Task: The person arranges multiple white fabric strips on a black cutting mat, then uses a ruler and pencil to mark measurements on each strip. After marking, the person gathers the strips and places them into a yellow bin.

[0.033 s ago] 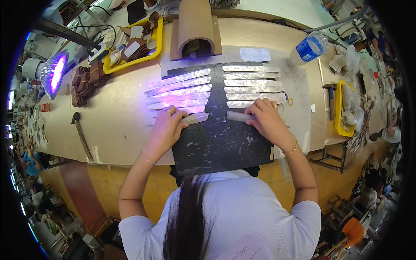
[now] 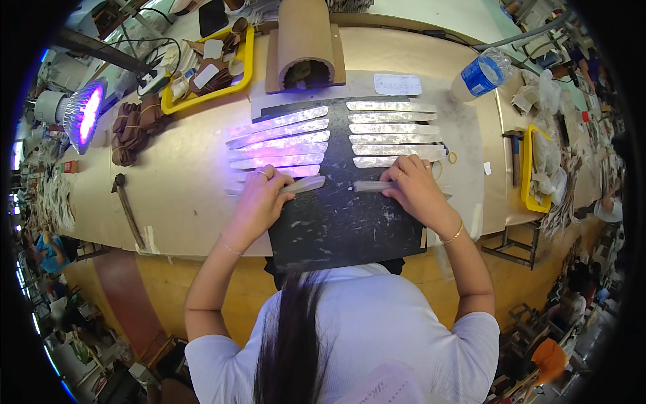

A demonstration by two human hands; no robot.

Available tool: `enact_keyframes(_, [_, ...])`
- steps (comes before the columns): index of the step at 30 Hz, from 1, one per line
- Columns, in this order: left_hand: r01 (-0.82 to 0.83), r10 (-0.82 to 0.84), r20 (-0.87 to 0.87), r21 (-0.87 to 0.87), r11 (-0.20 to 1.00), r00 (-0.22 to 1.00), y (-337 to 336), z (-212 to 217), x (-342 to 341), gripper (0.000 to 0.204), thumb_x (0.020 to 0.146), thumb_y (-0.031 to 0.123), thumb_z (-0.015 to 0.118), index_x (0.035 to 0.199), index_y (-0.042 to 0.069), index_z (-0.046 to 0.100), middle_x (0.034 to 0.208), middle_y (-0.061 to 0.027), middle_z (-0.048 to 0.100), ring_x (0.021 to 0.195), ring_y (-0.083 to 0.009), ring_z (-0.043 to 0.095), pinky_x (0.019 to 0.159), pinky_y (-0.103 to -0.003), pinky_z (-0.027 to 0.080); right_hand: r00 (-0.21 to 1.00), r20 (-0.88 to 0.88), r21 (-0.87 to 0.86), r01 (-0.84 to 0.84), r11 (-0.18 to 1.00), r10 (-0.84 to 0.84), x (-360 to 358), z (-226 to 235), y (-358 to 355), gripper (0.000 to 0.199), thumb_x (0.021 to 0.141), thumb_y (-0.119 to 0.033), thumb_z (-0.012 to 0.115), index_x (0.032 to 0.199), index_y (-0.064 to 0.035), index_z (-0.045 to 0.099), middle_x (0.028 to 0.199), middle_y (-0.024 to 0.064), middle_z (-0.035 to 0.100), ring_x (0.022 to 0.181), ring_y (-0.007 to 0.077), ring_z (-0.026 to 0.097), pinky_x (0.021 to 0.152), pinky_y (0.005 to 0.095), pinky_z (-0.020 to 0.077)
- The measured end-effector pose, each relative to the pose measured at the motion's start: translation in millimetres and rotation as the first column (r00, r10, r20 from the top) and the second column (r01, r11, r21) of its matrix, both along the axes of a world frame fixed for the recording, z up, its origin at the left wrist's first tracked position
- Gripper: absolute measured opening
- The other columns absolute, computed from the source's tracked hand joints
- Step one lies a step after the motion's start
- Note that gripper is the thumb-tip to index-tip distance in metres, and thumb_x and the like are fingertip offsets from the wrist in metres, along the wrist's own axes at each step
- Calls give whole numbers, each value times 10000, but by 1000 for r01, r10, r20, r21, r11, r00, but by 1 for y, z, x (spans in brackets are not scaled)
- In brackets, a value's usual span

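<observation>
A black board (image 2: 343, 229) lies on the workbench in front of me. Two columns of silvery strips rest on it, a left column (image 2: 279, 138) under violet light and a right column (image 2: 393, 131). My left hand (image 2: 259, 202) grips the outer end of a silvery strip (image 2: 304, 184) at the foot of the left column. My right hand (image 2: 417, 188) grips another strip (image 2: 369, 186) at the foot of the right column. The two strips lie end to end with a small gap between them.
A violet lamp (image 2: 84, 111) shines from the left. Behind the board stand a cardboard arch (image 2: 305, 44), a yellow tray (image 2: 245, 64) of small parts and a water bottle (image 2: 481, 73). A hammer (image 2: 128, 209) lies left, brown bundles (image 2: 131, 131) beyond it, another yellow tray (image 2: 527, 168) right.
</observation>
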State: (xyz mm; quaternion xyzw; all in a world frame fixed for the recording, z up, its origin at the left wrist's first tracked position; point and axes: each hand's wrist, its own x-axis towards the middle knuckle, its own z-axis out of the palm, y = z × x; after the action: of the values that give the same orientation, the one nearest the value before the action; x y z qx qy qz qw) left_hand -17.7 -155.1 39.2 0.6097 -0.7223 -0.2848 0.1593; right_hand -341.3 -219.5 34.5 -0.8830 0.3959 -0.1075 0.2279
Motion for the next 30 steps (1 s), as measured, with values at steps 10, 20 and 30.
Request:
enact_keyframes(10, [84,-74,75,-139,987,994,-27,-6,8,192,847,125,731,1021,59,684,1037,-119,607,1053,-334,552,937,-444,420,1000,-12,-53,27,998,-27,5,0,-26,285,781,-108,779,1044,-94,670,1044,71,587,1021,282,558,909,402,443])
enact_keyframes(20, [53,-56,57,53,997,997,-23,-3,4,188,859,157,727,1015,62,683,1032,-112,600,1033,-331,552,919,-434,422,999,9,122,30,992,-32,2,2,-25,265,811,-117,765,1026,-82,615,1026,81,598,1021,285,561,925,427,416])
enact_keyframes(30, [46,-26,131,-156,987,991,-47,-14,9,263,842,193,753,1072,75,703,1026,-112,620,1031,-325,561,909,-439,427,992,125,-37,35,999,-30,1,-9,-59,254,813,-126,767,1020,-74,628,1020,92,594,1034,298,559,907,385,431])
